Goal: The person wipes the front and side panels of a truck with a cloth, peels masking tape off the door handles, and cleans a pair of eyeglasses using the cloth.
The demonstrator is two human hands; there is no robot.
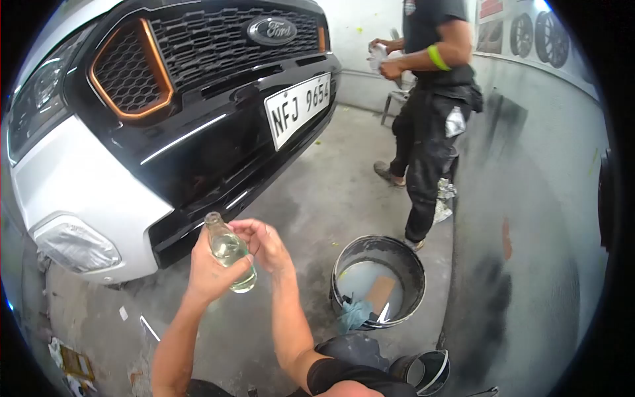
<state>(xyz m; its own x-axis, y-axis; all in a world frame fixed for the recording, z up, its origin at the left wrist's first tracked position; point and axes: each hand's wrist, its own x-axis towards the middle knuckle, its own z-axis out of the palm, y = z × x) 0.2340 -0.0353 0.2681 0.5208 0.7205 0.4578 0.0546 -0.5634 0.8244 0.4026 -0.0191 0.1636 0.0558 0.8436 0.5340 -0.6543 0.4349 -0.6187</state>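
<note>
From my position in the room, the left grip point(209, 270) was clasped around a clear bottle point(229, 246) of pale liquid. The bottle was seated between the palm and the thumb, which crossed its front face. Its neck protruded above the left grip and was tilted to the left; its base extended below the thumb, toward the right. The right grip point(269, 249) was positioned just beside the bottle, on the right, with fingers bent. I could not tell whether it touched the bottle or was grasping anything.

Ahead and to the left of both grips stood the black-and-white vehicle front point(198, 149). To the right of the right grip, lower down, a large bucket point(380, 247) stood on the floor point(307, 192). It contained a brown block point(381, 292); a teal cloth point(356, 313) lay at its near rim. A co-worker point(430, 142) stood farther ahead, to the right.
</note>
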